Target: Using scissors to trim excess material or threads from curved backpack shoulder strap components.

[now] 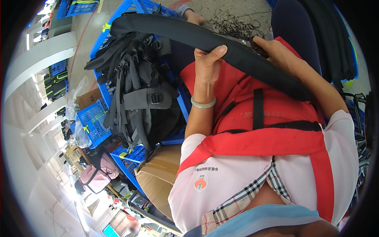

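Note:
A long, black padded strap (173,31) stretches across in front of me, from above the blue crate down to the right over my lap. My left hand (211,59) grips its lower edge, with the thumb on top and the fingers hidden behind. On the strap's far side, my right hand (278,55) is closed with bent fingers around something small and dark, mostly hidden by the strap. Near those fingers a thin shiny piece shows; I cannot tell its kind. A red apron (256,142) covers my lap and chest.
At left, a blue plastic crate (94,55) is heaped with black and grey backpack straps (138,75). An opened cardboard box (158,168) stands nearer me. More black padded pieces (329,39) fill a crate at right. Black scraps (237,25) litter the floor ahead.

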